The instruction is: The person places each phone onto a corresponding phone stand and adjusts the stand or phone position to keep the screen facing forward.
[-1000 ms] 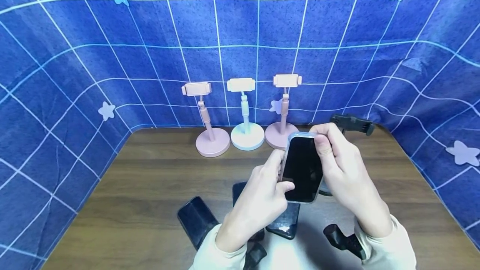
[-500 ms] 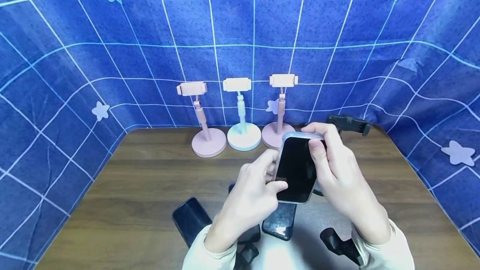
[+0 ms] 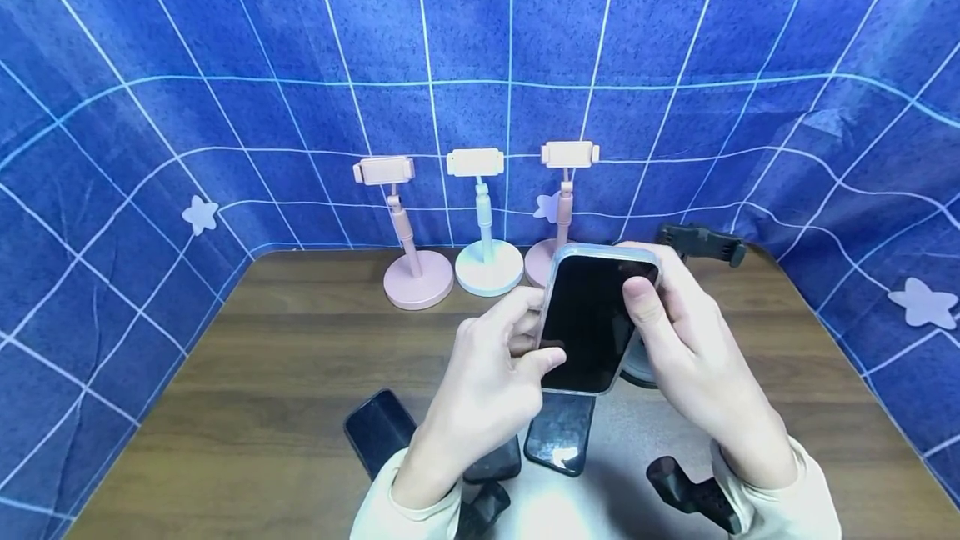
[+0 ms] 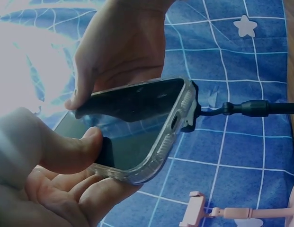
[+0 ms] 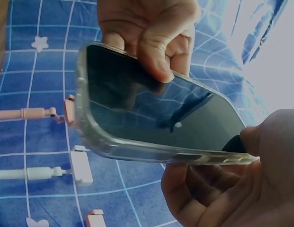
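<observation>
A smartphone in a clear case is held up over the table, its dark screen facing the head camera. My left hand grips its left edge near the bottom, thumb over the screen and fingers behind. At the upper right corner my right hand holds it, thumb pressed on the glass near the edge. The left wrist view shows the phone tilted, with the clear case along its rim. In the right wrist view the phone reaches between both hands, its screen reflecting the surroundings.
Two pink phone stands and a white one line the table's back edge. A black phone holder stands at the right. Several dark phones, including one below the held phone, lie on the wooden table.
Both hands keep their grip on the phone. The phone has shifted slightly left and up, and my left hand has moved left with it. The head view has moved a little.
</observation>
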{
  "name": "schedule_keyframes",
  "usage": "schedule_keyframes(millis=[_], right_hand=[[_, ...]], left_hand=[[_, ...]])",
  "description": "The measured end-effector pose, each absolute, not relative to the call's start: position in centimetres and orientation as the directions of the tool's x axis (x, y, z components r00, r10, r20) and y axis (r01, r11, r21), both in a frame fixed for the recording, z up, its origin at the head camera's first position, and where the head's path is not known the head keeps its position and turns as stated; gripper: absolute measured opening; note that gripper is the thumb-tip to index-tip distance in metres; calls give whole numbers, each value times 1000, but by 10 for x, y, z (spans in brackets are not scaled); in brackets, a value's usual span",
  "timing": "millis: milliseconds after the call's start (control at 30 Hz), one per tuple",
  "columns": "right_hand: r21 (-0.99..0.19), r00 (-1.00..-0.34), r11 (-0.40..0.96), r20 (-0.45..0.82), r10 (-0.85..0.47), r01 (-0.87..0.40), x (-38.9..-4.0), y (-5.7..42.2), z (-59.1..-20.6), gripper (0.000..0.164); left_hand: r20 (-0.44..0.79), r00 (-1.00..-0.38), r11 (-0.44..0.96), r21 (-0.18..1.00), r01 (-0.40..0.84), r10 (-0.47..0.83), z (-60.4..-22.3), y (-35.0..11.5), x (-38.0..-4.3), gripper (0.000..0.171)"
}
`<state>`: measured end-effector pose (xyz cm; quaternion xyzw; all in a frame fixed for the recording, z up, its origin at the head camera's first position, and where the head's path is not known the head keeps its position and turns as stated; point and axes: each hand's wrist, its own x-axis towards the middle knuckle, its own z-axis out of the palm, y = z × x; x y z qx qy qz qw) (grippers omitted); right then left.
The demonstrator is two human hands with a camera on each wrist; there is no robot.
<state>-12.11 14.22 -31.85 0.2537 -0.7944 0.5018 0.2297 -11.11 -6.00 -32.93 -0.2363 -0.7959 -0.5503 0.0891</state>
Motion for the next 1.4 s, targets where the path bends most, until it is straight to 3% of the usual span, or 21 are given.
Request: schedule_keyframes(millis=[333,567,967,1400], right_hand=[[-606,-722,399,629,-290,-688,-118,138,-323,16],[-580,-711,425,642,-286,-695,-118,132,-325,8],[-577,-729,462,623,-284,-674,-115,131,-324,18],[-645,-751,390,603,-270,-658,-110,129,-322,14]], left_hand=[[560,-816,122,808,576,141,-322,-66,-108,42],[598,-787,179,766,617,150,-321,-70,-108,34],[637,-753,208,724,658,165,-321,-72,-104,25],[621,-763,250,722,645,177,-313,-70,-96,35]])
